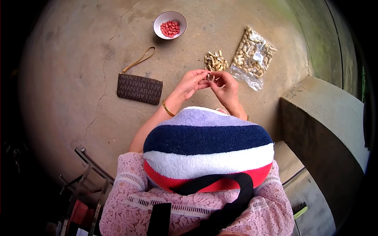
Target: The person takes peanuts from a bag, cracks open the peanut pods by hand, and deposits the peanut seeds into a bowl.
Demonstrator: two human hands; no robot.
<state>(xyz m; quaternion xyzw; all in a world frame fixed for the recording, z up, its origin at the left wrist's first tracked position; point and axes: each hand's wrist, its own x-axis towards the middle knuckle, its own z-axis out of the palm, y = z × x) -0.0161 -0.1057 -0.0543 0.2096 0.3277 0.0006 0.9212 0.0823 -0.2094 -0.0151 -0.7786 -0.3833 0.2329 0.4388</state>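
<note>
My left hand [190, 84], with a gold bangle at the wrist, meets my right hand [226, 89] in front of the striped cushion. Between their fingertips is a small peanut shell [210, 77], pinched from both sides; fingers partly cover it, so whether kernels are inside cannot be made out. Just beyond the fingers lies a pile of peanut shells [215, 59] on the ground. To the right of it is a clear plastic bag of unshelled peanuts [252, 53]. Farther off, a white bowl [157, 23] holds pinkish-red peanut kernels [170, 28].
A dark patterned wristlet pouch [139, 89] with a tan strap lies left of my hands on the cracked concrete floor [78, 74]. A curved concrete ledge [327, 98] rises at the right. The striped cushion [208, 139] covers the near middle. A metal frame [92, 167] stands at lower left.
</note>
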